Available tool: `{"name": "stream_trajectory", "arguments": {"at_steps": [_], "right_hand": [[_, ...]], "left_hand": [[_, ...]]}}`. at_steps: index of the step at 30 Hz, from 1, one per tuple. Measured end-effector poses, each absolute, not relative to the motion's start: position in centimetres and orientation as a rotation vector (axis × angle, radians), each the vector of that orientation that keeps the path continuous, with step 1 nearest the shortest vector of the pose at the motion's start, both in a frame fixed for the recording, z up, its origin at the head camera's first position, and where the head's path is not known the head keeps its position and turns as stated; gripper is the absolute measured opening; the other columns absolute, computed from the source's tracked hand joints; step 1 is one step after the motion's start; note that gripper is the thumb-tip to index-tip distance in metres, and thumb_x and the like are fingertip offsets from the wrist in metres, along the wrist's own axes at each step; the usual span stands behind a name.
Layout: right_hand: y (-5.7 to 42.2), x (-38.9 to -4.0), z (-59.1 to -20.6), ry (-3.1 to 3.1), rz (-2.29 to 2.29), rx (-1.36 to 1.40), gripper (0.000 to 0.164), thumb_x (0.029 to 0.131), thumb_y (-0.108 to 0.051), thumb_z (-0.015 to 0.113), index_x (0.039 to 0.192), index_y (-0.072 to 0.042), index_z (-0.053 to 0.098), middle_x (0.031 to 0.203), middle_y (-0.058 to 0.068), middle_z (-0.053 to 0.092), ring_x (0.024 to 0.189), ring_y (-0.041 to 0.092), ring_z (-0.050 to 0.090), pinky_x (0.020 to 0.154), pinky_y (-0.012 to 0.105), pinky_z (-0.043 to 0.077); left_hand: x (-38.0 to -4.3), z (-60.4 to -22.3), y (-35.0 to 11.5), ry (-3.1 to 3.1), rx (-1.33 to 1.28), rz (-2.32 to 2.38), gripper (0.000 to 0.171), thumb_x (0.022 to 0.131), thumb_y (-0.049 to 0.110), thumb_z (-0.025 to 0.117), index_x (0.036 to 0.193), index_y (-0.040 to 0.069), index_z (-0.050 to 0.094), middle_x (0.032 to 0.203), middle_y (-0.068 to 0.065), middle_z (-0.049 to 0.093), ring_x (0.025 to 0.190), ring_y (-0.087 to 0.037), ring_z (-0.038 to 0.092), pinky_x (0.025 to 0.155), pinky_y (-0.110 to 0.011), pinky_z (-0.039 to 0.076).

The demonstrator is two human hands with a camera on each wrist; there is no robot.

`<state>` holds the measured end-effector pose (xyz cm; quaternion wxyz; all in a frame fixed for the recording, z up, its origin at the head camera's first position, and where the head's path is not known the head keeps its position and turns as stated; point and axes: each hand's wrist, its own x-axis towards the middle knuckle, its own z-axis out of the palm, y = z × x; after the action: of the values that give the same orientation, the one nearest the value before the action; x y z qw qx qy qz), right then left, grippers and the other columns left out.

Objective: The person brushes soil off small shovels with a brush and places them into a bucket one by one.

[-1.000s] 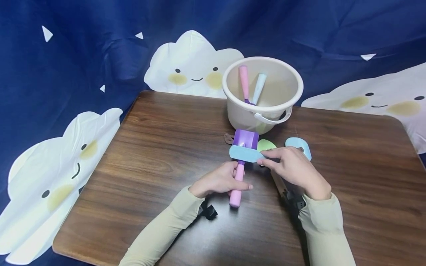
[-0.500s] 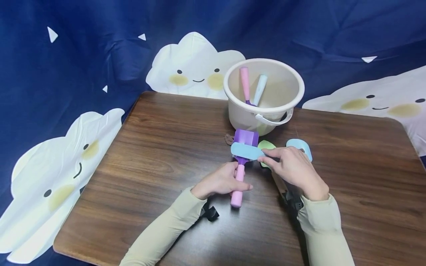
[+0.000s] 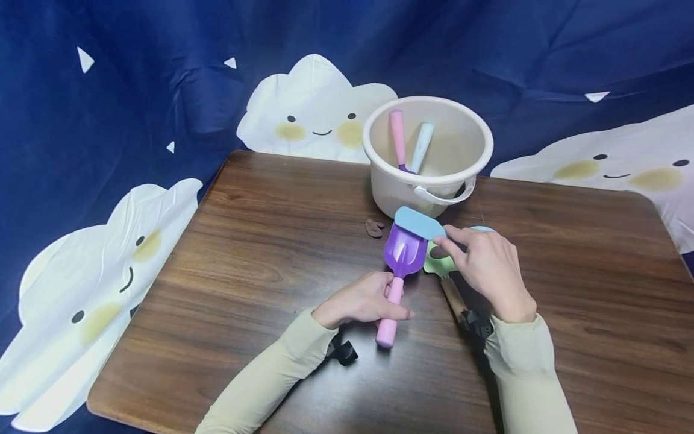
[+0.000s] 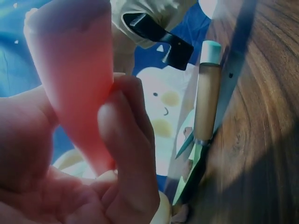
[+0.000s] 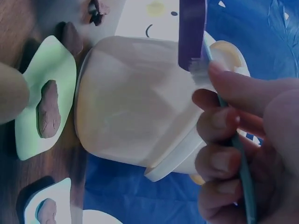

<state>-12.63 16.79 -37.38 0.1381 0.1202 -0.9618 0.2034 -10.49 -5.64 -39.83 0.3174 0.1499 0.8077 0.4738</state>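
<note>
My left hand (image 3: 358, 299) grips the pink handle (image 3: 387, 331) of a small purple toy shovel (image 3: 405, 252); in the left wrist view the thumb and fingers wrap that handle (image 4: 74, 65). Between the thumb and fingers of my right hand (image 3: 488, 265) is a light blue flat brush (image 3: 417, 222). It lies across the far end of the scoop. Pale bristles (image 5: 201, 77) show beside the purple scoop (image 5: 192, 35) in the right wrist view. Just right of the scoop lies a green shovel (image 3: 441, 266) with a wooden handle, a brown lump (image 5: 48, 109) on its blade.
A white bucket (image 3: 401, 196) stands behind the hands, with a pink handle (image 3: 398, 134) and a pale blue handle (image 3: 422, 146) sticking up inside. A light blue blade (image 3: 482, 228) shows past the right hand. Brown pieces (image 3: 374, 228) lie on the wooden table (image 3: 271, 241) near the bucket.
The brush has moved away from me, from the handle end of the scoop to its far end, and now slants. The scoop has turned slightly to the right; the left hand keeps its grip.
</note>
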Motion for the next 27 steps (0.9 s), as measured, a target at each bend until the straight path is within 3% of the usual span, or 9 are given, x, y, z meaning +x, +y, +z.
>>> {"name": "stream_trajectory", "arguments": {"at_steps": [4,9,14,21,27], "right_hand": [[16.7,-12.4,-37.0,-2.764,0.640,0.395,0.032,0.090,-0.034,0.068,0.113,-0.013,0.073,0.087,0.012,0.074,0.072,0.031,0.064,0.048,0.041,0.042],[16.6,-11.9,-36.2,-2.871,0.669,0.596,0.030,0.087,-0.031,0.071,0.111,-0.014,0.074,0.064,-0.003,0.065,0.059,0.013,0.044,0.052,0.028,0.038],[16.3,-11.5,-35.8,-2.985,0.693,0.637,0.030,0.087,-0.030,0.072,0.112,-0.013,0.073,0.053,-0.008,0.051,0.058,0.011,0.038,0.051,0.025,0.035],[16.3,-11.8,-36.3,-2.910,0.600,0.518,0.031,0.087,-0.035,0.071,0.112,-0.016,0.074,0.064,0.000,0.065,0.058,0.015,0.042,0.046,0.028,0.034],[16.7,-12.2,-36.7,-2.851,0.606,0.302,0.031,0.090,-0.035,0.068,0.114,-0.016,0.072,0.081,0.011,0.072,0.071,0.030,0.062,0.047,0.039,0.041]], "left_hand": [[-10.7,-39.8,-5.8,2.104,0.381,1.278,0.034,0.076,0.023,0.081,0.087,0.011,0.052,0.064,0.006,0.052,0.056,-0.006,0.050,0.050,-0.020,0.041],[-11.2,-39.6,-6.4,2.138,0.351,1.276,0.039,0.076,0.026,0.081,0.096,0.007,0.052,0.069,0.003,0.056,0.059,-0.008,0.051,0.052,-0.020,0.043],[-11.6,-39.5,-6.7,2.190,0.353,1.235,0.041,0.076,0.029,0.081,0.096,0.008,0.053,0.070,0.004,0.055,0.061,-0.007,0.051,0.055,-0.020,0.042],[-11.4,-39.3,-6.7,2.244,0.365,1.189,0.039,0.075,0.031,0.081,0.093,0.010,0.053,0.070,0.005,0.057,0.061,-0.007,0.053,0.057,-0.022,0.044],[-10.9,-39.2,-6.5,2.186,0.367,1.220,0.033,0.075,0.029,0.081,0.080,0.014,0.052,0.062,0.007,0.048,0.057,-0.007,0.048,0.053,-0.022,0.040]]}}
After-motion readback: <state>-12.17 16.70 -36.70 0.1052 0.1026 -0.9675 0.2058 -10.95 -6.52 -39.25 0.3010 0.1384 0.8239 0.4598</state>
